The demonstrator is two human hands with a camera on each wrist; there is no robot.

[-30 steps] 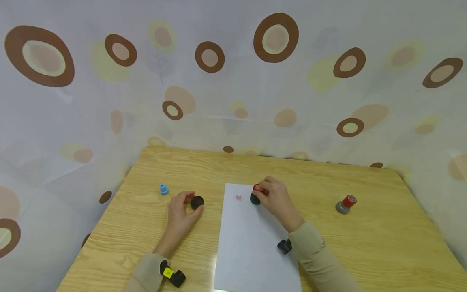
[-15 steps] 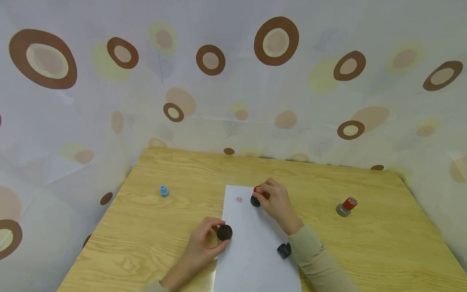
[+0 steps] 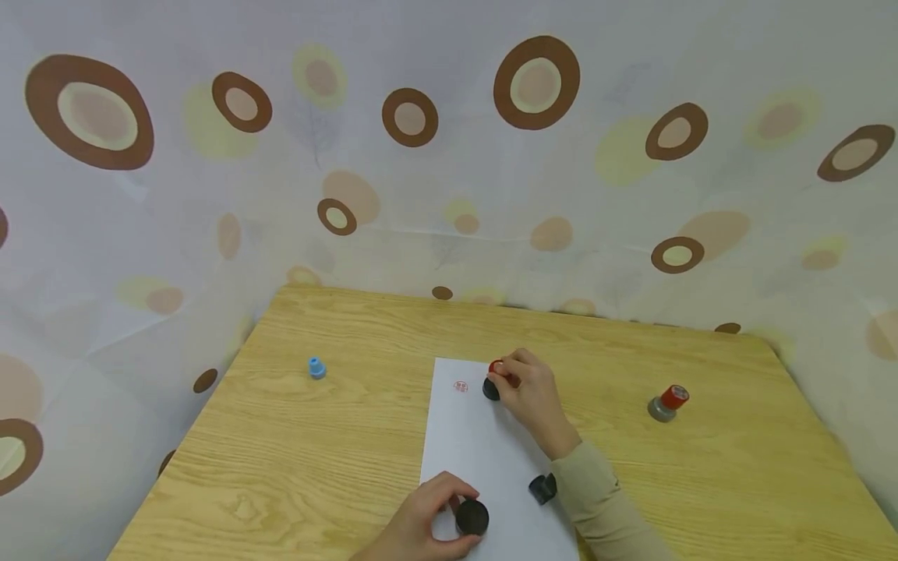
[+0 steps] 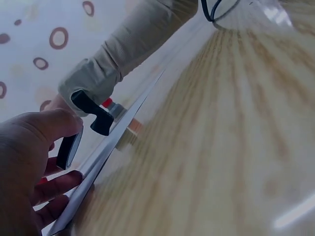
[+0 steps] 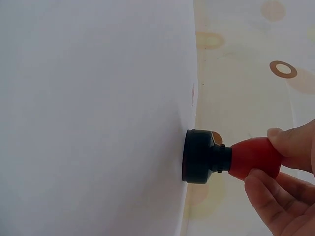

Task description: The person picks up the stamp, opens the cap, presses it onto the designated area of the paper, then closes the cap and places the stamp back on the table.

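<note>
In the head view my right hand (image 3: 529, 389) pinches the red handle of a stamp (image 5: 255, 157) near the top of a white sheet of paper (image 3: 484, 452). The stamp's round black base meets the paper in the right wrist view. My left hand (image 3: 431, 518) holds a round black cap (image 3: 472, 517) between thumb and fingers, over the lower left part of the sheet. That cap shows nearly edge-on in the left wrist view. A small red round stamp mark (image 3: 460, 386) is printed on the paper, left of the stamp.
A second stamp, red and grey (image 3: 668, 403), stands on the wooden table (image 3: 337, 444) to the right. A small light-blue cone-shaped piece (image 3: 317, 368) stands at the left. A patterned curtain (image 3: 435, 179) hangs behind the table. A black wrist camera (image 3: 542, 489) sits at my right sleeve.
My left hand has moved from beside the blue piece toward me and to the right, carrying the black cap over the paper. My right hand stays with the stamp at the same spot.
</note>
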